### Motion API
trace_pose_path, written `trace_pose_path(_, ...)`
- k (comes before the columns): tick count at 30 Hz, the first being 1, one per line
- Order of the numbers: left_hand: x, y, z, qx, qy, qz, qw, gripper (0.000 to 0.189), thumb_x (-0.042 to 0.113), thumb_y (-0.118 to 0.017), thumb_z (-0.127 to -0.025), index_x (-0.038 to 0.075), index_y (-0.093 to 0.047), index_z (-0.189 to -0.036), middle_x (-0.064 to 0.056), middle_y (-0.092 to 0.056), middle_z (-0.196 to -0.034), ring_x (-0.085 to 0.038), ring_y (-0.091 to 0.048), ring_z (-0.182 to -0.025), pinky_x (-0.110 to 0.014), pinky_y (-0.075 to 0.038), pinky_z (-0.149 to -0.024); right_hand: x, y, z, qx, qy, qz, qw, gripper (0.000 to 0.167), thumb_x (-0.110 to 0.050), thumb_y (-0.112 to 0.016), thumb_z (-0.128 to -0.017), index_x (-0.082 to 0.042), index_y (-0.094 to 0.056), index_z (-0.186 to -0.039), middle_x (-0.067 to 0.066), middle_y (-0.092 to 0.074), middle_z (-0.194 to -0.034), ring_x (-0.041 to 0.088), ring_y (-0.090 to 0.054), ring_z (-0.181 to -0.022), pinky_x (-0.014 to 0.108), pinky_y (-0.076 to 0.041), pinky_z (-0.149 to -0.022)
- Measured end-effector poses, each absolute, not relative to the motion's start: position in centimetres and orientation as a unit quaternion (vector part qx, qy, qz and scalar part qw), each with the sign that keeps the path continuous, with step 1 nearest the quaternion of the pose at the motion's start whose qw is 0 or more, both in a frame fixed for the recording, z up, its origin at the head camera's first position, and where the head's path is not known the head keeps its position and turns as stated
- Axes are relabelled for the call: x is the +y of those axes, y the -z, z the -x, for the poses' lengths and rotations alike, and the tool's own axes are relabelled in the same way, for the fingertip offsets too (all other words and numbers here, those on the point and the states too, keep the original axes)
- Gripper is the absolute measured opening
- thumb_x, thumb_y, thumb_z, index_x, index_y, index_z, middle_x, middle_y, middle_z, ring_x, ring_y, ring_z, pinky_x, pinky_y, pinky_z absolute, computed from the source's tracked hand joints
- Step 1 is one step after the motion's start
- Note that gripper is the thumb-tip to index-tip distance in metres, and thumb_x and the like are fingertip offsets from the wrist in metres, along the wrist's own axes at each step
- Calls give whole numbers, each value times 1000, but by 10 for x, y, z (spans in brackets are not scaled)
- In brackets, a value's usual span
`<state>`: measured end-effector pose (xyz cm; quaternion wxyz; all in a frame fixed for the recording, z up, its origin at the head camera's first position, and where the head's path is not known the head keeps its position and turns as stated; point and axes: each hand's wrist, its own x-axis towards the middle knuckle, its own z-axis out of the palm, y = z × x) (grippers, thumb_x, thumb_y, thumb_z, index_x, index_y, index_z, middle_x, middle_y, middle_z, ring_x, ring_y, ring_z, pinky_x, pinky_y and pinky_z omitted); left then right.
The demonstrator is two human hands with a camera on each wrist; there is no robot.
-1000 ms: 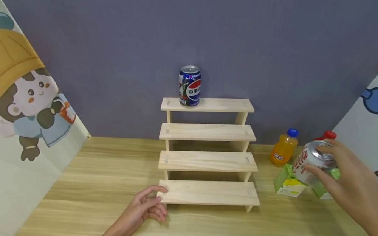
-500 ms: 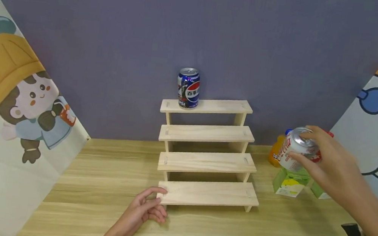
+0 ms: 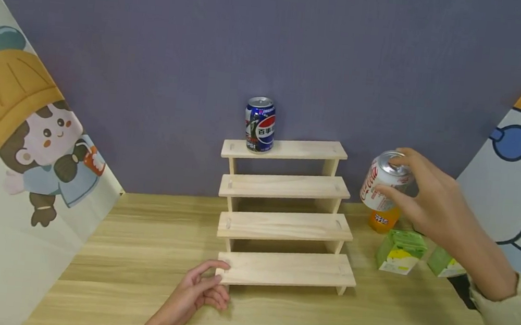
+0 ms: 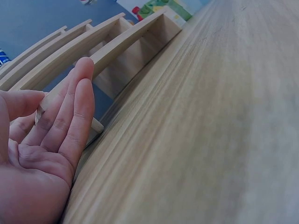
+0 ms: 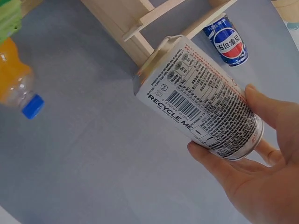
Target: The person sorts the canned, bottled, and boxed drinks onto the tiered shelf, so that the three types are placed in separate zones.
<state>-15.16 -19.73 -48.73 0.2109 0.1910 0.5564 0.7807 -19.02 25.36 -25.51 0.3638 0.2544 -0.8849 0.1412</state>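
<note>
A white Coca-Cola can (image 3: 382, 187) is held in the air by my right hand (image 3: 440, 206), its fingers and thumb around the upper part. The right wrist view shows the can's printed back (image 5: 196, 102) with a barcode. My left hand (image 3: 196, 292) pinches the left end of the lowest step of a wooden stepped rack (image 3: 285, 269), thumb and index finger on the board's edge. In the left wrist view the other fingers (image 4: 77, 112) extend beneath that board. On the rack's top step, towards the left, stands a blue Pepsi can (image 3: 260, 126), upright.
Right of the rack stand an orange drink bottle (image 3: 383, 220), partly hidden behind the held can, and two green cartons, the nearer carton (image 3: 401, 252) and another carton (image 3: 444, 263) partly behind my right arm. A dark wall (image 3: 180, 71) rises behind the rack.
My right hand has carried the white can up and to the left, from above the green cartons towards the rack's right side. The left hand stays at the lowest step.
</note>
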Motion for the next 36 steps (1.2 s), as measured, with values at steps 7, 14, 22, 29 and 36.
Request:
trace_pose_path(7,-196,488,152,554,-783,-187,213,38,11,-41,-108,-3,-36,-143,-13,-74,-94,-22,-73,-82,-37,-63,-78,244,245,204,-875,-168,-273,363,70,-7,-88,-74,3,-52,-133,22,-61,-128,36,-64,-98,53,-57,-69)
trace_pose_path(14,-197,486,152,551,-783,-196,213,38,11,-41,-108,-4,-36,-143,-13,-73,-95,-22,-73,-83,-37,-63,-77,235,237,216,-871,-186,-279,360,64,-7,-86,-76,4,-53,-130,23,-62,-124,40,-63,-104,57,-57,-76)
trace_pose_path(22,-199,485,152,544,-784,-206,214,38,10,-40,-108,-3,-37,-144,-12,-73,-97,-21,-73,-85,-37,-63,-78,223,227,229,-866,-196,-292,355,61,-9,-83,-81,3,-51,-132,18,-64,-119,32,-63,-96,48,-56,-74)
trace_pose_path(29,-199,485,151,548,-781,-204,218,39,11,-40,-108,-4,-36,-144,-11,-74,-97,-21,-73,-85,-37,-63,-79,213,218,241,-864,-203,-302,347,54,-10,-80,-85,1,-53,-130,15,-63,-120,27,-63,-95,41,-54,-73)
trace_pose_path(36,-199,485,151,544,-783,-207,218,38,11,-40,-108,-3,-37,-144,-11,-74,-97,-21,-73,-85,-37,-63,-79,204,210,255,-857,-214,-316,346,48,-11,-79,-87,2,-56,-126,16,-63,-118,27,-63,-95,39,-53,-74)
